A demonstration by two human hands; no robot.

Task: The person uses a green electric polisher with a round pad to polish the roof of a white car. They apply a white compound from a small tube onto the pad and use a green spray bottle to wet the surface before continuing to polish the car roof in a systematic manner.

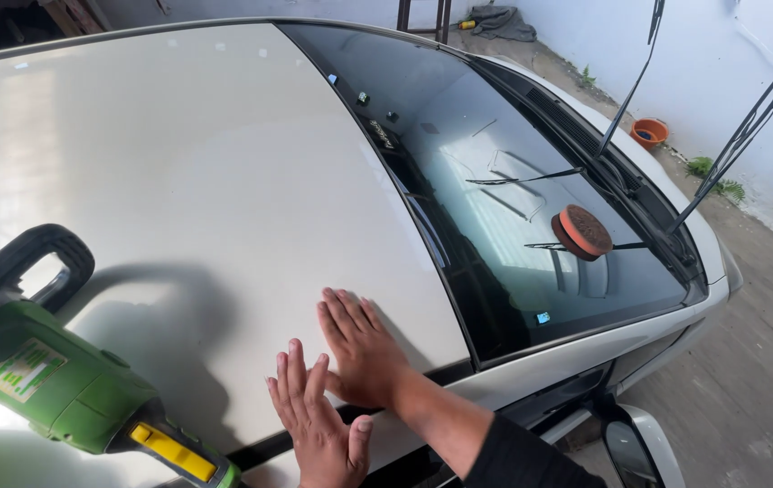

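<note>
Two hands are seen at the lower middle of the frame, both laid flat, palm down, on the pale roof (pixel 196 154) of a car. The right hand (pixel 364 348) is placed a little higher in the frame, with its forearm and a black sleeve (pixel 531 461) running off toward the lower right. The left hand (pixel 318 425) is set just below and to the left of it, its fingers lying beside the right hand's thumb. Both hands are spread open with the fingers slightly fanned, and nothing is gripped by either. The two hands are close together, and whether they touch cannot be told.

A green polisher (pixel 52 380) with a black loop handle and a yellow switch is seen at the lower left, above the roof; what holds it cannot be made out. Its shadow is thrown on the roof just left of the hands.

The windshield (pixel 495 136) fills the upper right of the frame. An orange pad (pixel 582 231) is propped on the glass. Two wipers (pixel 748 126) are lifted off the glass. An orange bowl (pixel 649 133) is seen on the floor at the upper right, and a mirror (pixel 630 452) at the lower right
</note>
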